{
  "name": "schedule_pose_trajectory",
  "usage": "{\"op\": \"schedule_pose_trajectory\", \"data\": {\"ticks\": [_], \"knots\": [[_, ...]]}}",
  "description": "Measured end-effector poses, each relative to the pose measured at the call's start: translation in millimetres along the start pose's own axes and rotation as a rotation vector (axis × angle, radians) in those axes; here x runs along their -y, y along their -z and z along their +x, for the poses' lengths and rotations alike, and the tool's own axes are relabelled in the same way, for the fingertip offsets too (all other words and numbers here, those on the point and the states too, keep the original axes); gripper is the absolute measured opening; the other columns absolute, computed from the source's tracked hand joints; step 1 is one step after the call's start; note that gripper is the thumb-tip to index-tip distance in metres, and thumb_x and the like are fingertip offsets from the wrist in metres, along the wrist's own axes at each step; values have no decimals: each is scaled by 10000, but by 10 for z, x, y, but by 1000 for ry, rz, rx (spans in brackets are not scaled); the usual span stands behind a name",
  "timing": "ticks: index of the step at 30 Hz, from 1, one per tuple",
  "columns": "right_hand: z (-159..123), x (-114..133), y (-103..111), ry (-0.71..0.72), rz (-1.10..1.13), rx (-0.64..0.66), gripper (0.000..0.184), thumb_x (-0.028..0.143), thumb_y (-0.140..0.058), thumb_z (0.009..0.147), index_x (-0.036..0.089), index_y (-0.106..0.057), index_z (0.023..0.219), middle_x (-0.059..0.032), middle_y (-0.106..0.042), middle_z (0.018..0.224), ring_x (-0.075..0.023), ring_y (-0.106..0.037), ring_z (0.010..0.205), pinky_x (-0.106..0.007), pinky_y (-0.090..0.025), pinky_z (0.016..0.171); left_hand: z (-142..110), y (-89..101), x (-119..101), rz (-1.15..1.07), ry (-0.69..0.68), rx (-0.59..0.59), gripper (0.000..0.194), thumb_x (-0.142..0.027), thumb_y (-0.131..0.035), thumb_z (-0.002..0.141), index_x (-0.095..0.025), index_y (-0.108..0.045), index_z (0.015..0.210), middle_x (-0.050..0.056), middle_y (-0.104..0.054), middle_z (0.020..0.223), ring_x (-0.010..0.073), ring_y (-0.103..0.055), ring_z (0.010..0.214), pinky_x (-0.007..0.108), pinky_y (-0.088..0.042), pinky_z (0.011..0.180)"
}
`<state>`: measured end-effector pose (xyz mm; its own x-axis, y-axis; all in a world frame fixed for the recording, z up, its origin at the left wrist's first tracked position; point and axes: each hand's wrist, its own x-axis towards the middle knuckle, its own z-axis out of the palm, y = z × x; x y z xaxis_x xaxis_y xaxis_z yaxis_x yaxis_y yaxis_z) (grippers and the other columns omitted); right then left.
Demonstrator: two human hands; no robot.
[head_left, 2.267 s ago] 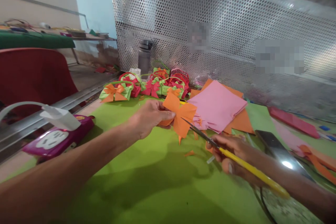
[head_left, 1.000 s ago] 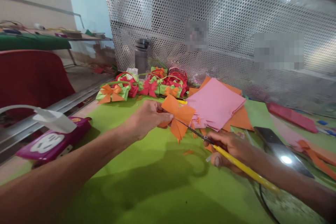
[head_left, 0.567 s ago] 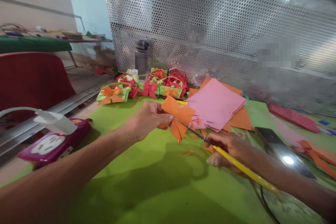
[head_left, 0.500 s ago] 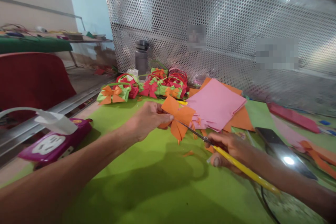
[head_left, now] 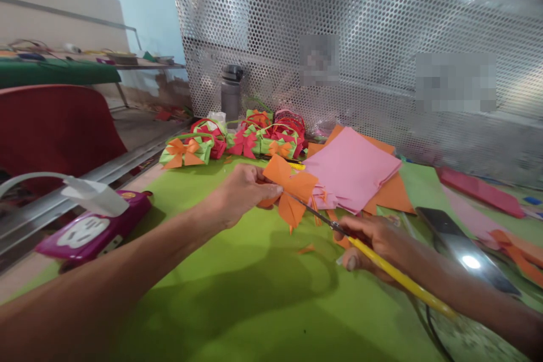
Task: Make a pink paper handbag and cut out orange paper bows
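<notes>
My left hand pinches a folded piece of orange paper, its petal-like flaps spread around a centre. My right hand grips yellow-handled scissors close to the pivot. Their thin metal blades reach left to the paper's middle, between two flaps; whether they are closed on it I cannot tell. Orange paper scraps lie under the hands on the green sheet. Just behind the orange piece is a stack of pink paper with orange sheets under it.
Small paper baskets with bows stand at the back left, before a grey bottle and a perforated metal panel. A purple power strip holding a white charger lies left. At right lies a phone, its light on.
The view has shifted slightly, so everything appears a little further right. Both hands keep the same hold, and the scissors stay at the middle of the orange paper.
</notes>
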<state>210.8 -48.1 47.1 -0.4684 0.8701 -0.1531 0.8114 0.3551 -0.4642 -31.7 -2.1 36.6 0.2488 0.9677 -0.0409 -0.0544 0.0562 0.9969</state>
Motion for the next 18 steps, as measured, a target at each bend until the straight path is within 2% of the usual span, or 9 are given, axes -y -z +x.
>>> {"op": "schedule_pose_trajectory", "data": {"ticks": [8, 12, 18], "knots": [[9, -12, 9, -33, -1, -11, 438, 589, -572, 718, 167, -575, 830, -33, -664, 668, -208, -603, 619, -258, -381, 528, -10, -18, -16, -43, -3, -24, 78, -151, -674, 562, -104, -675, 625, 20, -649, 591, 104, -547, 522, 227, -427, 525], [10, 13, 25, 2, -25, -46, 454, 605, -556, 725, 161, -583, 818, -13, -644, 624, -176, -571, 574, -241, -356, 503, -12, -19, -1, -30, -12, -22, 69, -169, -659, 606, -121, -677, 652, 6, -642, 575, 95, -543, 494, 219, -426, 504], [11, 3, 30, 37, -36, -69, 472, 624, -553, 719, 159, -594, 794, 12, -602, 572, -142, -513, 521, -225, -311, 471, -3, -26, 37, -39, -46, 19, 143, -181, -663, 620, -119, -670, 748, 18, -666, 649, 120, -598, 577, 231, -458, 554]]}}
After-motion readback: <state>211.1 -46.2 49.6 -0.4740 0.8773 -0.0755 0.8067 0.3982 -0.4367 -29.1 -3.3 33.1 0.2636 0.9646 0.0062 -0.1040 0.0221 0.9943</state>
